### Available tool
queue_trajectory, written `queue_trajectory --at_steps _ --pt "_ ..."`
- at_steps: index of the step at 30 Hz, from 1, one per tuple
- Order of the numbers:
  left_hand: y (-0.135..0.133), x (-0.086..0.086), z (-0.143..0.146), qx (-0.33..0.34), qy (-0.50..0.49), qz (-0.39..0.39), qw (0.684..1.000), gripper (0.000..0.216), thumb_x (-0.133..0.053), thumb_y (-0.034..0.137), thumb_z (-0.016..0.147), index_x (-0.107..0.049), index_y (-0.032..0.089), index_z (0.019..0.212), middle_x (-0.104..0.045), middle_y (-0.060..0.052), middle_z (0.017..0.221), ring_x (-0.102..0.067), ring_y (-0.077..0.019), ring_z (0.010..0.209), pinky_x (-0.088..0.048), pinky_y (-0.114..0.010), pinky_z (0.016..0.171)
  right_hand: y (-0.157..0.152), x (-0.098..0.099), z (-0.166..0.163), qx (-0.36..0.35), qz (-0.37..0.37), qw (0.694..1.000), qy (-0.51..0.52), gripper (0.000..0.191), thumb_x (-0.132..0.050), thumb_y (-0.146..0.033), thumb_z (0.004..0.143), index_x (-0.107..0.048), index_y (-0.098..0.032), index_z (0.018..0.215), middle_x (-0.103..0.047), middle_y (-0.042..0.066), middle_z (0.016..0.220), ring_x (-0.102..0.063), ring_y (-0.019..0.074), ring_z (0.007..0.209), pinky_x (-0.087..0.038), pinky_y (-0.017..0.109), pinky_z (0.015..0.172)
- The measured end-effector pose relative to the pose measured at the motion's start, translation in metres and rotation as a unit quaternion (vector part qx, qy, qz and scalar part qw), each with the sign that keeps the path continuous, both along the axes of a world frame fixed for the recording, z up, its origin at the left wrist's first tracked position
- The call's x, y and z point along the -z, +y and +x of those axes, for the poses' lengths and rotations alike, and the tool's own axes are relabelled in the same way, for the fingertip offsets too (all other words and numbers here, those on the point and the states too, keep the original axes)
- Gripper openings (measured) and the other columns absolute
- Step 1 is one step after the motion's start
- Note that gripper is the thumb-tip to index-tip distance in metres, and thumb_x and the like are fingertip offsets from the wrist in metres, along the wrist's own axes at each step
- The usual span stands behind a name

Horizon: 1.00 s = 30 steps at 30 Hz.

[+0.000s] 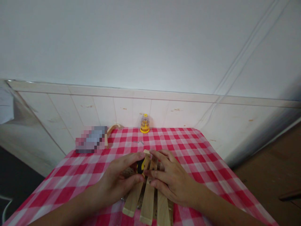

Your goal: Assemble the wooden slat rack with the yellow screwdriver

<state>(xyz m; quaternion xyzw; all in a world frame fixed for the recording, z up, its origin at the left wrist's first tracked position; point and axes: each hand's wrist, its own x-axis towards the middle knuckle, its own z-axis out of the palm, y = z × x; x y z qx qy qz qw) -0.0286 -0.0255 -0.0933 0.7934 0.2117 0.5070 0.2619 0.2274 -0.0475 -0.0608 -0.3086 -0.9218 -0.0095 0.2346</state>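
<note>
Gripping a stubby yellow-and-black handle [140,167] between fingers and thumb, the left hand [118,172] sits beside a slatted piece of pale wood [147,205] at the near part of the red-and-white checked tablecloth [197,163]. The right hand [170,175] lays bent fingers across the slats; with its thumb hidden, whether it clasps them cannot be told. Beyond stands a dome-topped yellow container [145,124], near the white panelled wall [123,108].

Checked red-and-white tablecloth [190,152], pale wood panelling [164,111], white wall [141,44] above
</note>
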Motion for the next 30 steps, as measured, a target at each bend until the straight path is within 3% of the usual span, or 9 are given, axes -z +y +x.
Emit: queue_trajectory --at_steps 4,12,20,26,30 --pt "-0.001 0.004 -0.002 0.005 0.003 -0.055 0.998 0.062 -0.07 0.017 0.094 -0.051 0.039 0.149 -0.075 -0.004 0.125 -0.076 -0.0182 0.101 -0.064 -0.028 0.087 -0.001 -0.001 0.0 -0.002 -0.002 1.0 0.003 0.031 -0.05 -0.037 0.107 -0.073 -0.024 0.122 -0.052 0.016 0.15 -0.046 0.0335 0.138 -0.042 0.06 0.112" --pt "-0.006 -0.007 0.001 0.032 0.01 -0.071 0.997 0.066 -0.065 0.013 0.095 -0.048 0.044 0.15 -0.075 -0.003 0.128 -0.076 -0.0203 0.107 -0.066 -0.03 0.086 -0.001 0.0 0.0 0.0 0.001 1.0 0.006 0.029 -0.05 -0.036 0.106 -0.074 -0.024 0.116 -0.052 0.016 0.149 -0.044 0.0332 0.138 -0.041 0.058 0.112" --pt "-0.007 -0.001 -0.003 0.028 0.011 -0.098 0.995 0.066 -0.062 0.014 0.097 -0.045 0.046 0.152 -0.074 -0.003 0.129 -0.075 -0.0202 0.108 -0.066 -0.031 0.088 -0.001 -0.001 0.0 -0.003 0.001 1.0 0.01 0.03 -0.049 -0.036 0.106 -0.074 -0.024 0.116 -0.051 0.016 0.15 -0.046 0.0336 0.136 -0.041 0.059 0.111" --pt "-0.01 -0.003 0.006 0.006 -0.059 -0.151 0.987 0.061 -0.069 0.017 0.094 -0.053 0.043 0.147 -0.079 -0.003 0.109 -0.078 -0.0182 0.093 -0.066 -0.026 0.077 0.0 0.0 0.0 0.001 0.017 1.0 0.009 0.031 -0.051 -0.037 0.106 -0.073 -0.025 0.123 -0.053 0.017 0.148 -0.045 0.0344 0.137 -0.044 0.058 0.109" --pt "-0.009 -0.005 0.016 0.008 -0.147 -0.201 0.968 0.061 -0.07 0.022 0.095 -0.049 0.04 0.15 -0.078 -0.005 0.109 -0.077 -0.02 0.098 -0.065 -0.032 0.084 0.0 -0.001 0.0 -0.008 0.01 1.0 0.005 0.033 -0.051 -0.036 0.106 -0.07 -0.026 0.13 -0.05 0.016 0.153 -0.044 0.0321 0.141 -0.043 0.056 0.112"
